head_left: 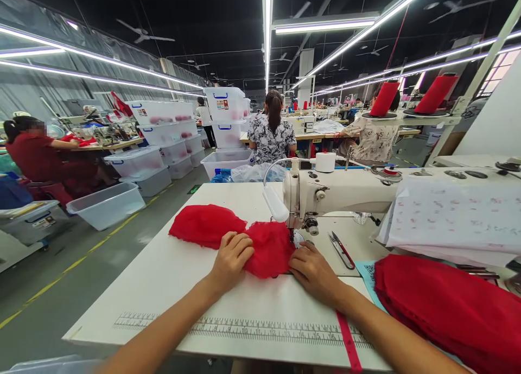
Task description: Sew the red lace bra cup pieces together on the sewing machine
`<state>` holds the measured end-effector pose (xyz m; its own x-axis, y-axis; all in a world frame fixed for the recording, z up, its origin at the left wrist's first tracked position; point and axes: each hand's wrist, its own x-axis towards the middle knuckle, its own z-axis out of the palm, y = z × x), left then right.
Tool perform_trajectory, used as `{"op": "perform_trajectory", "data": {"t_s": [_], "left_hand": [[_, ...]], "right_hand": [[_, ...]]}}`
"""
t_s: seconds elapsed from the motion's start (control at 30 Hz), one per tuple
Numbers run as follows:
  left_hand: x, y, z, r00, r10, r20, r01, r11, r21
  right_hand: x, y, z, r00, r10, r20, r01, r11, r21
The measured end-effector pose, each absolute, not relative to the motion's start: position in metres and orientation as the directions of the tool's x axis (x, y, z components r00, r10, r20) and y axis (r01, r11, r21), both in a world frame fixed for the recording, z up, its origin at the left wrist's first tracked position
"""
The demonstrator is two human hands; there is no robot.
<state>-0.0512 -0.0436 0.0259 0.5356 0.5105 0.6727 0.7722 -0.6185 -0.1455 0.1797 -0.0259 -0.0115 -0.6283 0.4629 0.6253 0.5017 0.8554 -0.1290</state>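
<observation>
Your left hand [233,260] and right hand [311,266] rest on red cloth [269,246], grip unclear, seemingly mid-seam at the sewing machine [345,189]; whether the red stack [451,303] is finished doesn't show.

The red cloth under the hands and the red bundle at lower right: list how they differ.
The cloth shows two rounded parts, side by side; the bundle is one long layered mound.
The left hand and right hand are on the cloth; neither touches the bundle.
The picture's edge cuts off the bundle, not the cloth.
Both are red fabric.
</observation>
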Motion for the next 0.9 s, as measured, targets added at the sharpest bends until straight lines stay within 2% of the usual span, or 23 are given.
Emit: {"op": "perform_trajectory", "data": {"t_s": [0.07, 0.13, 0.2, 0.27, 0.43, 0.53, 0.6, 0.67, 0.77, 0.83, 0.9], "left_hand": [[-0.059, -0.053, 0.03, 0.647, 0.482, 0.591, 0.673, -0.726, -0.144], [-0.063, -0.063, 0.033, 0.723, 0.515, 0.46, 0.611, -0.788, -0.079], [-0.064, -0.071, 0.036, 0.742, 0.577, 0.341, 0.617, -0.787, -0.009], [-0.063, -0.076, 0.038, 0.749, 0.6, 0.282, 0.624, -0.781, 0.004], [-0.052, -0.081, 0.032, 0.777, 0.545, 0.314, 0.596, -0.798, -0.087], [-0.045, -0.085, 0.028, 0.812, 0.506, 0.291, 0.551, -0.829, -0.097], [-0.041, -0.087, 0.031, 0.813, 0.525, 0.253, 0.552, -0.832, -0.046], [-0.039, -0.088, 0.036, 0.799, 0.557, 0.228, 0.559, -0.827, 0.061], [-0.033, -0.084, 0.043, 0.75, 0.614, 0.247, 0.57, -0.789, 0.23], [-0.028, -0.08, 0.041, 0.687, 0.686, 0.24, 0.629, -0.727, 0.275], [-0.022, -0.076, 0.035, 0.634, 0.751, 0.185, 0.703, -0.659, 0.269]], "right_hand": [[0.179, -0.027, -0.011, -0.654, 0.433, 0.62, 0.496, 0.864, -0.08], [0.18, -0.029, -0.01, -0.669, 0.421, 0.612, 0.498, 0.866, -0.052], [0.181, -0.031, -0.007, -0.678, 0.427, 0.598, 0.498, 0.866, -0.055], [0.183, -0.033, -0.003, -0.682, 0.444, 0.581, 0.488, 0.868, -0.091], [0.193, -0.031, 0.004, -0.662, 0.488, 0.569, 0.444, 0.867, -0.226], [0.198, -0.022, 0.001, -0.568, 0.572, 0.591, 0.512, 0.808, -0.29], [0.201, -0.016, -0.003, -0.472, 0.651, 0.595, 0.586, 0.735, -0.34], [0.204, -0.011, -0.007, -0.406, 0.704, 0.582, 0.634, 0.676, -0.376], [0.205, -0.009, -0.01, -0.408, 0.721, 0.559, 0.647, 0.661, -0.38], [0.204, -0.009, -0.009, -0.43, 0.716, 0.55, 0.645, 0.67, -0.368], [0.203, -0.01, -0.008, -0.438, 0.715, 0.546, 0.649, 0.671, -0.359]]}}
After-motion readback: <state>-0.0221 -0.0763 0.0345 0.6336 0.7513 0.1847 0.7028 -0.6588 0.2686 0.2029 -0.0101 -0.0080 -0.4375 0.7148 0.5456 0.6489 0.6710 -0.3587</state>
